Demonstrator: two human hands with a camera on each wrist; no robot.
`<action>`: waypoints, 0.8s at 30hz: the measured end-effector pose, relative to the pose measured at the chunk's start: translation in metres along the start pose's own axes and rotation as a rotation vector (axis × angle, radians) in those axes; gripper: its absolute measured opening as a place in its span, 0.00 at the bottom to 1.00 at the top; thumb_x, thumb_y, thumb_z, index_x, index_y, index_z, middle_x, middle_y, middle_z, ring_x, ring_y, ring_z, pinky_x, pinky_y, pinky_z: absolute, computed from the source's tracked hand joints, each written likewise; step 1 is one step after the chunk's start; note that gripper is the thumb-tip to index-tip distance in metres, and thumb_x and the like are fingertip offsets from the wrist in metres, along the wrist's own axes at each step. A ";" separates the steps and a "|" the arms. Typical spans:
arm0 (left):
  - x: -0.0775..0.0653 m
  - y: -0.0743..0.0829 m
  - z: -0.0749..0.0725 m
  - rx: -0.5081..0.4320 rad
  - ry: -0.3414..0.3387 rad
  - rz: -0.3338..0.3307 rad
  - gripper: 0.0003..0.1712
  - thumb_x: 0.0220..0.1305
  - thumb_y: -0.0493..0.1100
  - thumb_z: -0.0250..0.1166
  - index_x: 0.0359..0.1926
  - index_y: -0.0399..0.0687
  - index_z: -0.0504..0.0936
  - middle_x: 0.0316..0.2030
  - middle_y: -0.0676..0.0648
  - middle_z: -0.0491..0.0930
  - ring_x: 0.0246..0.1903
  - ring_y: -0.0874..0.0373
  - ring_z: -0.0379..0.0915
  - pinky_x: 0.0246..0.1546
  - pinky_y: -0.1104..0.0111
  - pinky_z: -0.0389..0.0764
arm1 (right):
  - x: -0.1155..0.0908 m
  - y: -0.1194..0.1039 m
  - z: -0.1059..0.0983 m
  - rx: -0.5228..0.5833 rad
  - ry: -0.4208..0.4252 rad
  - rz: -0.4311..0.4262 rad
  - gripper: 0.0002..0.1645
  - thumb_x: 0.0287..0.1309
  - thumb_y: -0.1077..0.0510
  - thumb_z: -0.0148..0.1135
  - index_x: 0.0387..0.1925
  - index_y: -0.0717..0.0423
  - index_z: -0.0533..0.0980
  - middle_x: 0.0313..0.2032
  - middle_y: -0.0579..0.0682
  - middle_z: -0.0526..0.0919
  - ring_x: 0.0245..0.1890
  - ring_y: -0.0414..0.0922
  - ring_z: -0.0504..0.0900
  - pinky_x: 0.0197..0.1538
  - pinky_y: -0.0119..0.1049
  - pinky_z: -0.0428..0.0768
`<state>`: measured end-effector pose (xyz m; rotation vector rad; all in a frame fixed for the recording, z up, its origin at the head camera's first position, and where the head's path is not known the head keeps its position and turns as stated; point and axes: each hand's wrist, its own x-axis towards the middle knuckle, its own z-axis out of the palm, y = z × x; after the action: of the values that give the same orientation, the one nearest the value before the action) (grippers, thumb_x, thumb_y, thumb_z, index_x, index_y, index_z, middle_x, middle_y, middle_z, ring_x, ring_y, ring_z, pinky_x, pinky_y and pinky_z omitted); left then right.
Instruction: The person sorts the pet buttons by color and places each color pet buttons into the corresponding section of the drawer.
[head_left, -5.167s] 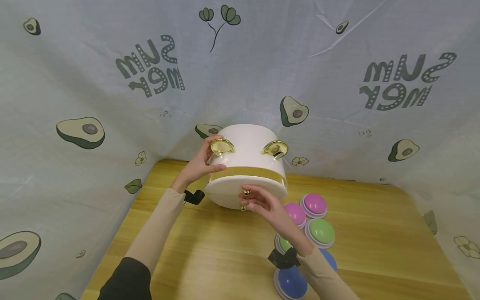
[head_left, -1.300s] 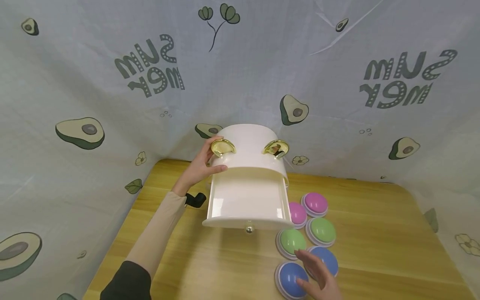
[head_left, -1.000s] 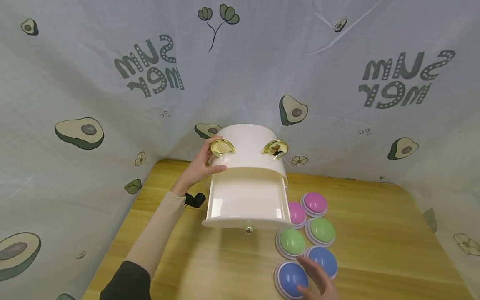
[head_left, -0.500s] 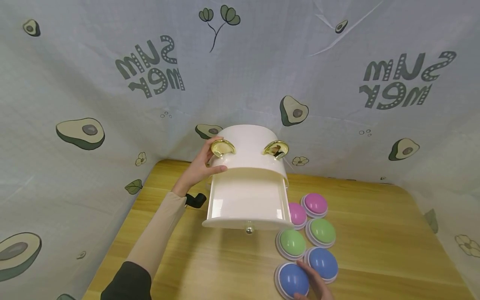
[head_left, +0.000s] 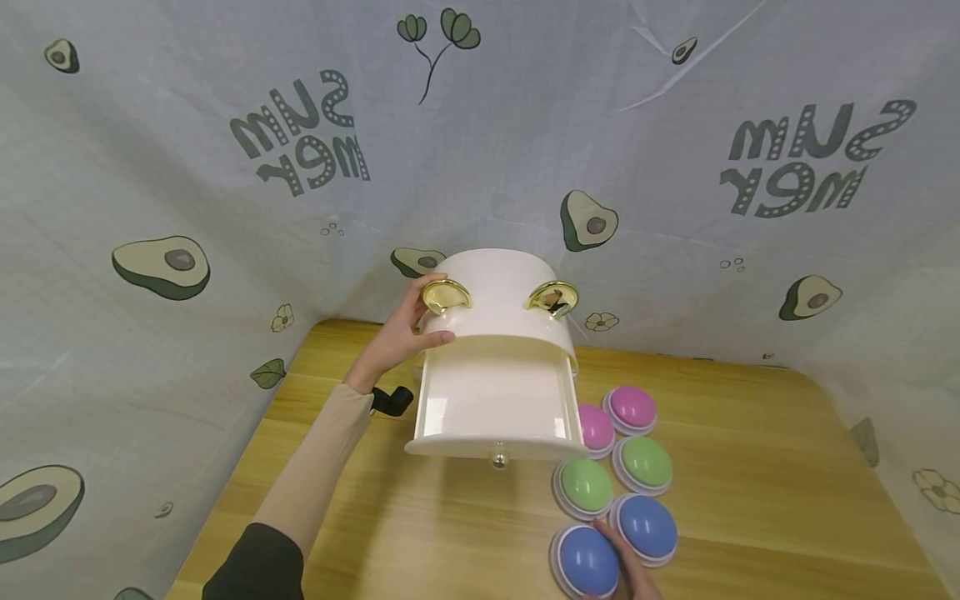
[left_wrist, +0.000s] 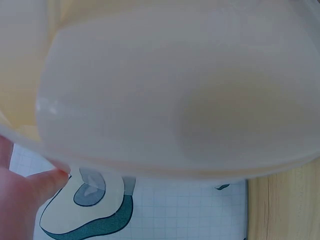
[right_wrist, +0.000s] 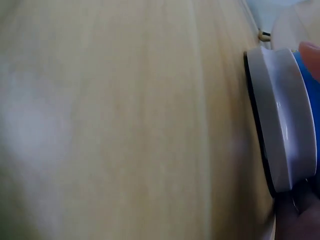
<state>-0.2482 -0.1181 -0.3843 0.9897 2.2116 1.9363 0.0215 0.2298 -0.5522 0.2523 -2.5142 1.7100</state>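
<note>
A white two-drawer storage box (head_left: 491, 283) with gold ear-shaped ornaments stands against the backdrop, and its upper drawer (head_left: 495, 396) is pulled out with nothing inside. My left hand (head_left: 393, 337) holds the box's left side, thumb on the front and fingers behind the gold ear (head_left: 446, 296). In the left wrist view, the white shell fills most of the frame. At the lower right, my right hand (head_left: 632, 567) grips the nearer blue dome button (head_left: 588, 560) by its sides. The right wrist view shows its white base (right_wrist: 285, 115) between fingertips, close to the tabletop.
Behind the gripped button lie another blue button (head_left: 648, 527), two green buttons (head_left: 587, 485) and two pink buttons (head_left: 632, 407). One pink button is close beside the drawer's right edge. The wooden table (head_left: 750, 467) meets a patterned cloth backdrop (head_left: 480, 150).
Since the oldest frame, the upper drawer has come out towards me and my right hand has left its knob. That hand has moved down right and closed around the near blue button. My left hand stays put.
</note>
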 end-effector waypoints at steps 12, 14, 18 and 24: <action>0.001 0.003 0.001 -0.001 0.002 -0.017 0.47 0.56 0.24 0.64 0.71 0.47 0.50 0.68 0.40 0.53 0.69 0.46 0.49 0.66 0.50 0.50 | 0.002 0.003 -0.001 -0.239 0.035 -0.090 0.62 0.13 0.62 0.85 0.61 0.60 0.67 0.57 0.22 0.64 0.53 0.23 0.65 0.49 0.28 0.70; 0.000 0.009 0.002 -0.008 -0.001 -0.023 0.47 0.56 0.24 0.64 0.71 0.44 0.49 0.68 0.38 0.52 0.69 0.44 0.49 0.66 0.50 0.49 | 0.003 0.005 -0.003 -0.249 0.035 -0.114 0.61 0.12 0.62 0.84 0.60 0.59 0.67 0.57 0.22 0.64 0.52 0.23 0.66 0.47 0.31 0.72; -0.001 0.024 0.004 -0.012 -0.004 -0.033 0.45 0.57 0.25 0.65 0.70 0.40 0.50 0.67 0.36 0.53 0.69 0.42 0.48 0.66 0.49 0.50 | 0.007 0.010 -0.008 -0.183 0.003 -0.213 0.63 0.10 0.65 0.82 0.62 0.57 0.67 0.59 0.22 0.64 0.55 0.22 0.63 0.51 0.25 0.67; -0.003 0.031 0.005 -0.013 -0.003 -0.031 0.44 0.57 0.26 0.65 0.69 0.39 0.50 0.67 0.36 0.52 0.69 0.41 0.48 0.65 0.47 0.51 | 0.012 -0.009 -0.017 -0.159 -0.033 -0.095 0.59 0.20 0.67 0.79 0.64 0.55 0.65 0.61 0.37 0.69 0.59 0.31 0.64 0.60 0.33 0.65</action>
<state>-0.2307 -0.1149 -0.3586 0.9505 2.1971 1.9324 0.0113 0.2409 -0.5355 0.3826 -2.5984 1.4753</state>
